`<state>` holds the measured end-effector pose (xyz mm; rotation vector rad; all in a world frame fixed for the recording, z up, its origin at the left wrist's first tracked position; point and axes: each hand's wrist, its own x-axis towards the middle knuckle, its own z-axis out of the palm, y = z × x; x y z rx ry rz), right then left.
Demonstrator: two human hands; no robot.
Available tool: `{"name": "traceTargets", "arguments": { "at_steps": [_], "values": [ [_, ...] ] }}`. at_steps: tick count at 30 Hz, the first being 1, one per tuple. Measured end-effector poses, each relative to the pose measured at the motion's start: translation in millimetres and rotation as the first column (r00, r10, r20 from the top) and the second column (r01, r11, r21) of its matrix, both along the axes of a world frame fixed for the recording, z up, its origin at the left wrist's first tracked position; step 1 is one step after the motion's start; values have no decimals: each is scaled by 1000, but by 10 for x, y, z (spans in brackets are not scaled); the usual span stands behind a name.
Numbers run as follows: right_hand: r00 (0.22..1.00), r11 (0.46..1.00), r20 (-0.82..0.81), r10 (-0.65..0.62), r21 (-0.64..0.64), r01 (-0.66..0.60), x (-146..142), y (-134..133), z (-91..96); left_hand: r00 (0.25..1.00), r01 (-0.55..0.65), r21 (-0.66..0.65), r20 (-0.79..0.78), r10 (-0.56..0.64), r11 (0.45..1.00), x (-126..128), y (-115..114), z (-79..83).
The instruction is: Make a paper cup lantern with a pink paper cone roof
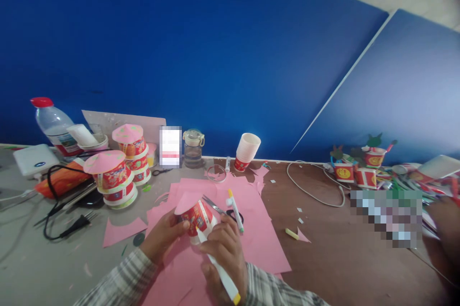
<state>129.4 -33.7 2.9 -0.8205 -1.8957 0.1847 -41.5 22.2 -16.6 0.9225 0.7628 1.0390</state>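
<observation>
My left hand [162,233] is closed around a red-and-white paper cup [205,215], tilted, with a pink paper cone [185,203] on its upper end. Between the fingers of my right hand [227,248] is a white marker [223,275] with a yellow end, its tip close to or touching the cup's side; I cannot tell which. Below both hands lie pink paper sheets [260,236]. Just beyond the cup, scissors [214,205] and another white marker [235,211] with a yellow end rest on the paper.
Decorated cup stacks [114,181] with pink cone tops stand at left, near a black power plug [77,223] and bottle [55,123]. Behind are a lidded jar [194,150] and a paper cup stack [247,151]. Another person's hand [443,219] is at far right.
</observation>
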Motion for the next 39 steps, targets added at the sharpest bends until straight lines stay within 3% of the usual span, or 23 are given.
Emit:
{"name": "traceTargets", "arguments": {
  "at_steps": [14,21,39],
  "values": [
    [1000,1000,25,8,0,-8,8,16,0,998,-51,73,-25,53,996,11,2,12],
    [1000,1000,1,-18,11,18,7,33,1,999,-32,84,-17,33,996,22,-18,93],
    [999,1000,40,15,7,-15,3,45,97,998,-43,91,-43,47,995,17,-15,53]
  ]
}}
